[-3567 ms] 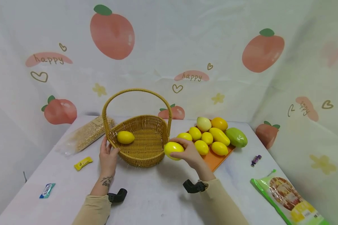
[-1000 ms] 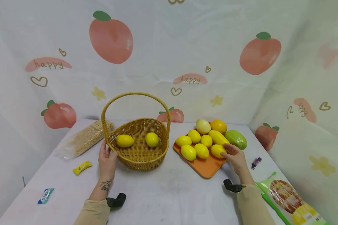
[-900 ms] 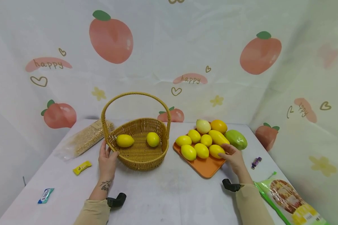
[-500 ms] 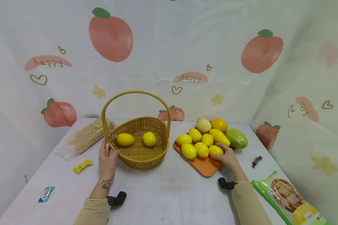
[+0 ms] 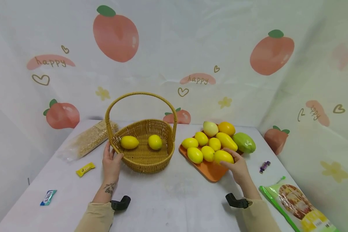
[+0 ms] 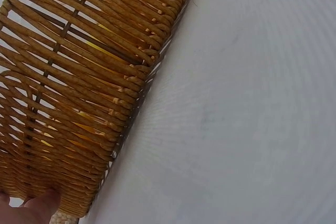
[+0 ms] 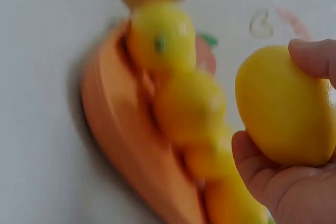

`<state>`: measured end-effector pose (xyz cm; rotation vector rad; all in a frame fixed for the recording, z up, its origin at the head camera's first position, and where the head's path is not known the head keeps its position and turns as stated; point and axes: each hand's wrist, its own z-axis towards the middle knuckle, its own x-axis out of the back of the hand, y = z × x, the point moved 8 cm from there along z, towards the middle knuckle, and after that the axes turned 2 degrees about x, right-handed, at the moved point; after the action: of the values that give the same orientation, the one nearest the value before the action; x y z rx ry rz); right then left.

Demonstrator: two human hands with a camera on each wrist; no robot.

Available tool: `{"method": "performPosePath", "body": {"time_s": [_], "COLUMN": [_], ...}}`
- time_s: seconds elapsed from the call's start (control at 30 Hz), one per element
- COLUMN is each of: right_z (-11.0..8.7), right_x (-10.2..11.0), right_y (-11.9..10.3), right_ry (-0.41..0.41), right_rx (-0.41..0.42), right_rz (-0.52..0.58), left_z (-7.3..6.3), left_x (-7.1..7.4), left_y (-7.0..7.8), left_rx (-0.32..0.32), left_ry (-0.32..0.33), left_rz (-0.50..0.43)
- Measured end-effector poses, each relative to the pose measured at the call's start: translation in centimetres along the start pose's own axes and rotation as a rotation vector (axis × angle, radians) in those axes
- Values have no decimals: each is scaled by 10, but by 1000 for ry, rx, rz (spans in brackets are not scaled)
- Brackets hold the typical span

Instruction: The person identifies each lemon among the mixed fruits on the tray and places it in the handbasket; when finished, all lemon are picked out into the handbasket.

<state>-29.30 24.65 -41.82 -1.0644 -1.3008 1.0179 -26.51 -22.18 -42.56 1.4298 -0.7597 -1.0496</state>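
Note:
My right hand (image 5: pixel 238 166) grips a yellow lemon (image 5: pixel 223 157) between thumb and fingers. In the right wrist view that lemon (image 7: pixel 283 106) is raised over the orange tray (image 7: pixel 113 103). Several other lemons and fruits sit on this tray (image 5: pixel 213 174), among them a pale one (image 5: pixel 210 128), an orange-yellow one (image 5: pixel 226 128) and a long yellow one (image 5: pixel 227 141). At the left side of the wicker basket (image 5: pixel 146 167), my left hand (image 5: pixel 111 164) holds the rim, thumb at its edge. Inside lie a lemon (image 5: pixel 129 142) and another lemon (image 5: pixel 155 142), apart.
A large green fruit (image 5: pixel 244 142) lies beside the tray's right edge. At the right are a purple candy (image 5: pixel 265 167) and a green snack bag (image 5: pixel 298 206). On the left lie a grain bag (image 5: pixel 92 138), a yellow packet (image 5: pixel 85 169) and a blue-white packet (image 5: pixel 48 197).
A second lemon has left my right hand and now lies in the basket. The right hand moved back to the tray and lifted the front-right lemon. My left hand stayed on the rim.

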Motion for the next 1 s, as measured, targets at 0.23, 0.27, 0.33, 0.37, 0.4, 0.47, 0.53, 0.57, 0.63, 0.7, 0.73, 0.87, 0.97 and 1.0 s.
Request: {"method": "performPosePath", "body": {"time_s": [0.23,0.27,0.33,0.37,0.4,0.47,0.53,0.57,0.63,0.7,0.73,0.87,0.97,1.0], "right_z": [-21,-22,-25,-26,-27,-28,-28,-27,-26,-22,-19,-5,9,15], "right_x": [-50,-58,-75,-83,-92,-111,-130,-140,-160,-180,-190,-223,-242,-247], "right_y": [-21,-24,-29,-33,-36,-44,-53,-58,-68,-77,-81,-100,-113,-117], "right_ry": [-108,-127,-174,-197,-221,-278,-338,-355,-398,-426,-438,-457,-452,-452], "right_rx": [54,59,67,73,80,102,138,160,191,207,204,212,223,223], "right_rz": [107,105,118,126,137,164,188,188,191,188,195,191,180,183], "left_z": [-2,-2,-2,-2,-2,-1,-1,-1,-1,-1,-1,-1,0,0], "left_x": [0,0,0,0,0,0,0,0,0,0,0,-1,-1,-1], "left_y": [-2,-2,-2,-2,-1,-1,-1,0,0,1,1,1,1,1], "left_rx": [18,18,15,13,10,6,3,1,0,-2,-3,-2,2,3], "left_ry": [-2,-2,-3,-2,-2,-2,-2,-3,-7,-9,-9,-10,-12,-12], "left_rz": [-1,1,6,8,10,11,8,7,2,0,1,-1,-3,-3]}}
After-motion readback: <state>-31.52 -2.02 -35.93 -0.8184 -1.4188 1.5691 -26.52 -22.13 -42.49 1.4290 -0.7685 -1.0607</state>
